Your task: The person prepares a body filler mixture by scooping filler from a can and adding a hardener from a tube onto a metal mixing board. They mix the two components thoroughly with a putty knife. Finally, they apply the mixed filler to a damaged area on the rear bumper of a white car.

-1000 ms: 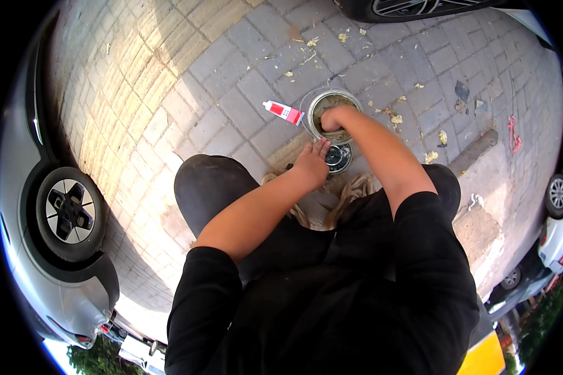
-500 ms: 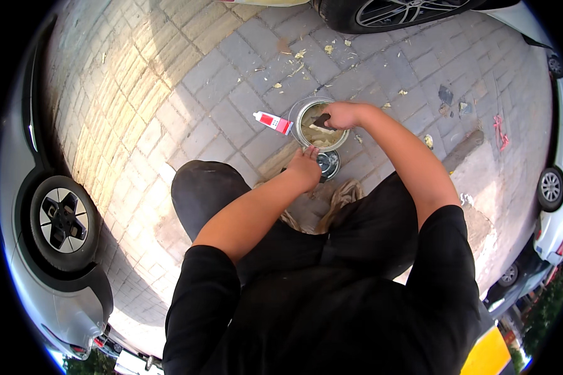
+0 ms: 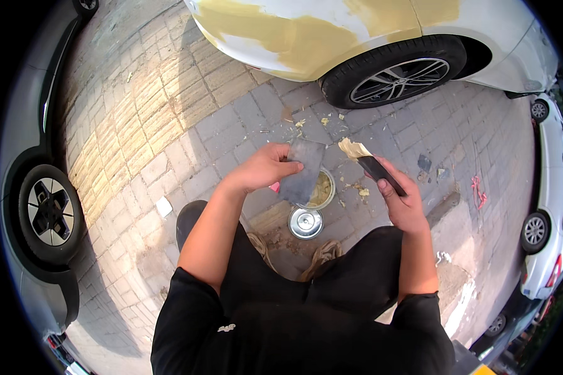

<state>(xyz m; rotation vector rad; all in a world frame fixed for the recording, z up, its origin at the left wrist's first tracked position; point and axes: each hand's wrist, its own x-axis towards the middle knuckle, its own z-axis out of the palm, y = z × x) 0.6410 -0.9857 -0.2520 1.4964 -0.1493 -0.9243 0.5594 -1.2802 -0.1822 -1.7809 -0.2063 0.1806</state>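
My left hand (image 3: pixel 266 167) is closed on a flat dark-grey board (image 3: pixel 306 156), thumb across its face, held above an open can. My right hand (image 3: pixel 405 199) grips the dark handle of a putty knife (image 3: pixel 381 173). Cream putty (image 3: pixel 355 149) is heaped over the knife's end, a short distance right of the board and apart from it. Below, the can (image 3: pixel 333 195) holds yellowish putty, part of it hidden behind the board. Near my feet, beside the can, lies a round metal lid (image 3: pixel 306 224). Only a red bit of the tube (image 3: pixel 274 186) peeks out behind the board.
Ahead is a white car (image 3: pixel 275 37) with tan filler patches on its body, above a wheel (image 3: pixel 399 78). Yellowish scraps (image 3: pixel 300 123) litter the grey paving. Another car's wheel (image 3: pixel 51 205) is at left; parked white cars (image 3: pixel 535 250) line the right. Pink string (image 3: pixel 478 190) lies on the ground.
My right hand has lifted the putty knife out of the can, putty on its end. My left hand has come up from beside the can with the board. The view has tilted toward the car.
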